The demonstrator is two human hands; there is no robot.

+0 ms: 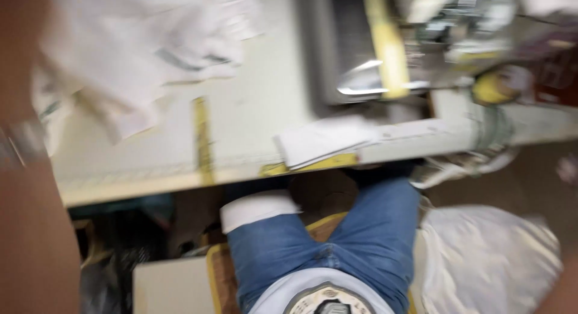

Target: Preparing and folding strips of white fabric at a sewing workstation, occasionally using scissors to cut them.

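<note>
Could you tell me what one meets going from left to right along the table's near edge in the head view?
Yellow tape strip → small white folded pieces → yellow-capped spool

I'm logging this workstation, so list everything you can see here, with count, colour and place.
Table: one, pale cream, across the upper half.
Fabric: a loose white heap, upper left on the table.
Tape strips: two, yellow, one running down the table, one along its front edge.
Folded pieces: a small white stack at the front edge.
Machine: one, grey with a yellow part, top centre; blurred.
Bag: one, whitish, lower right on the floor.
White roll: one, on the person's thigh.
Seat: yellow-edged, under the person.
Jeans: blue, bottom centre.
Arm: one blurred arm at the left edge; hands not visible.
</note>
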